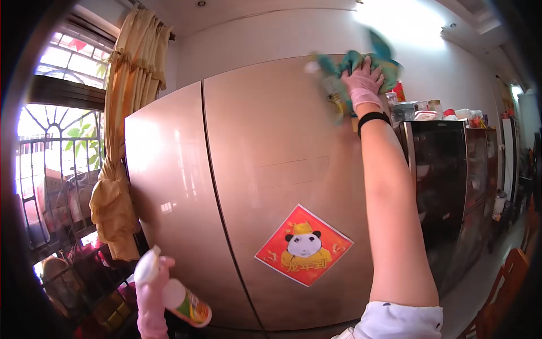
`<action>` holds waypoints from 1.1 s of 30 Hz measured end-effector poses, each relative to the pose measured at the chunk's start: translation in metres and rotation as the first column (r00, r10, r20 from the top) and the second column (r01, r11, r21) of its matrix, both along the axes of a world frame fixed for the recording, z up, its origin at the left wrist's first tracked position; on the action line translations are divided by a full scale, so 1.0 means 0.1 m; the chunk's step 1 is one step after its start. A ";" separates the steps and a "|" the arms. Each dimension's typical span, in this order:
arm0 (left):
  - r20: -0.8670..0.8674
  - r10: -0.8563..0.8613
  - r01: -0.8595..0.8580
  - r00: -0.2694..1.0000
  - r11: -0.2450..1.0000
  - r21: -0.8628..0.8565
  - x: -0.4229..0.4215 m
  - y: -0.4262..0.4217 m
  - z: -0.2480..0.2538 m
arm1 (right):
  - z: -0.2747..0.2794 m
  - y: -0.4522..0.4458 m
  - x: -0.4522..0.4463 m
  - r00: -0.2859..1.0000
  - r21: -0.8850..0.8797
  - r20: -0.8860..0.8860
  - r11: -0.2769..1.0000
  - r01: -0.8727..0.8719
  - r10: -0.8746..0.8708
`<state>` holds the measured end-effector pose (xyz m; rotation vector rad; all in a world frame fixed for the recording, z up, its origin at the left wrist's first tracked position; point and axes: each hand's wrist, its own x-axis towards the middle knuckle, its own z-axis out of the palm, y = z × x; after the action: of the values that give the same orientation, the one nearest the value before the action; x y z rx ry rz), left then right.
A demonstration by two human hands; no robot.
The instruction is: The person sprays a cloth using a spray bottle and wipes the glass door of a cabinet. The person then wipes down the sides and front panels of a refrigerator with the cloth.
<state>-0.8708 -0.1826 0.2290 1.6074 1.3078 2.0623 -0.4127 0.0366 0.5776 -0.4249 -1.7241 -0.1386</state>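
Observation:
My right hand (364,80), in a pink glove, presses a green patterned cloth (334,85) to the upper right of a large, shiny, pinkish-beige refrigerator door (276,124). The cloth's edges are blurred. At the lower left my left hand (151,296), also gloved in pink, is closed around a spray bottle (193,309) with a white trigger head and a green and orange label. The bottle tilts in front of the narrower left door (169,181). A red diamond-shaped panda poster (304,245) is stuck on the right door's lower half.
To the right stands a dark glass-fronted cabinet (437,169) with jars and containers (404,112) on top. A wooden chair (499,294) is at the lower right. A tied yellow curtain (127,73) hangs beside the barred window (56,141).

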 end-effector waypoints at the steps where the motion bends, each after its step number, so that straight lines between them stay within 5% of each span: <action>1: 0.207 -0.127 0.125 0.970 0.992 0.023 -0.04 0.06 -0.12 | 0.03 0.13 -0.02 0.578 -0.034 0.072 0.581 -0.813 0.813; 3: 0.182 -0.105 0.114 0.978 0.993 -0.038 -0.03 0.08 -0.17 | 0.13 0.38 -0.29 0.917 0.149 0.011 0.906 -0.396 0.399; 4: 0.258 -0.222 0.223 0.940 0.975 0.027 -0.04 0.20 -0.20 | -0.16 0.30 -0.85 0.866 0.445 -0.003 0.775 0.449 -0.500; 5: 0.251 -0.239 0.243 0.938 0.970 0.017 -0.02 0.26 -0.18 | -0.46 0.21 -1.42 0.151 0.505 -0.386 -0.071 0.860 -0.910; 6: 0.189 -0.192 0.201 0.963 0.979 -0.029 0.03 0.32 -0.16 | -0.53 0.22 -1.83 0.182 0.617 -0.080 0.095 0.782 -0.980; 7: 0.124 -0.148 0.157 0.981 0.985 -0.071 0.10 0.39 -0.14 | -0.74 -0.12 -2.20 0.367 0.640 0.167 0.384 0.665 -0.915; 9: 0.120 -0.171 0.180 0.978 0.981 -0.067 0.18 0.47 -0.14 | -0.69 0.27 -2.32 0.690 0.774 0.175 0.532 0.345 -0.702; 11: 0.128 -0.177 0.185 0.976 0.981 -0.059 0.10 0.51 -0.22 | -0.43 -0.42 -1.91 0.485 0.470 0.423 0.643 0.604 -0.765; 12: 0.161 -0.133 0.148 0.978 0.985 -0.084 -0.03 0.53 -0.32 | -0.19 0.12 -1.70 0.665 0.524 0.026 0.576 0.627 -0.747; 13: 0.193 -0.086 0.109 0.978 0.988 -0.112 -0.13 0.52 -0.42 | -0.10 -0.21 -1.28 0.585 0.265 0.151 0.602 0.753 -0.797; 14: 0.241 -0.141 0.156 0.960 0.987 -0.048 -0.20 0.40 -0.51 | -0.01 -0.25 -0.88 0.649 0.162 0.019 0.642 0.749 -0.761; 15: 0.278 -0.078 0.112 0.957 0.988 -0.107 -0.45 0.42 -0.69 | -0.05 0.01 -0.44 0.580 0.423 -0.395 0.419 0.803 -0.712; 16: 0.570 -0.382 0.404 0.727 0.910 0.094 -1.23 0.76 -1.24 | -0.11 -0.27 -0.13 0.524 0.274 -0.285 0.456 0.847 -0.802; 17: 0.755 -0.567 0.538 0.330 0.770 0.343 -1.99 1.09 -1.79 | -0.13 -0.43 0.13 0.491 0.063 -0.157 0.487 0.871 -0.857; 18: 0.639 -0.353 0.365 0.683 0.923 0.120 -1.60 0.65 -1.59 | -0.14 -0.12 0.38 0.291 0.085 -0.289 0.278 0.957 -0.912; 19: 0.440 -0.142 0.173 0.887 0.984 -0.031 -1.20 0.30 -1.29 | -0.19 0.22 0.46 0.077 0.071 -0.413 0.052 0.996 -0.908; 20: 0.388 -0.103 0.129 0.916 0.991 -0.041 -1.13 0.14 -1.24 | -0.20 0.23 0.22 0.093 0.083 -0.395 0.065 0.994 -0.914; 22: 0.345 -0.114 0.126 0.931 0.992 -0.013 -1.11 0.05 -1.17 | -0.12 -0.01 -0.47 0.143 -0.067 -0.321 0.173 0.983 -0.936; 23: 0.329 -0.118 0.127 0.937 0.992 -0.005 -1.09 0.02 -1.14 | -0.01 -0.19 -0.75 0.204 0.041 -0.110 0.200 0.979 -0.973; 24: 0.316 -0.135 0.139 0.939 0.990 0.009 -1.03 -0.01 -1.10 | 0.07 -0.11 -1.10 0.200 0.096 -0.118 0.189 0.977 -0.973; 26: 0.334 -0.106 0.120 0.937 0.993 -0.021 -0.84 0.04 -0.93 | 0.06 0.11 -1.76 0.358 0.496 -0.084 0.273 0.825 -0.930; 29: 0.399 -0.074 0.100 0.914 0.994 -0.045 -0.69 0.14 -0.94 | -0.67 0.17 -2.26 0.481 0.765 0.142 0.404 0.502 -0.865; 31: 0.400 -0.134 0.163 0.907 0.986 -0.039 -0.67 0.15 -0.96 | -1.53 0.00 -2.19 0.438 0.744 0.430 0.585 0.322 -0.789; 32: 0.406 -0.138 0.175 0.903 0.983 -0.055 -0.71 0.19 -1.02 | -1.96 0.07 -2.10 0.536 0.494 0.683 0.855 0.160 -0.495; 33: 0.465 -0.188 0.223 0.865 0.975 -0.021 -0.78 0.26 -1.10 | -2.37 0.09 -2.05 0.631 0.443 0.714 0.894 -0.072 -0.303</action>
<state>-0.9486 -0.1568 0.1189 1.0708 0.9828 2.0600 -0.6175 0.0455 0.3403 -0.1278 -2.4278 -0.9157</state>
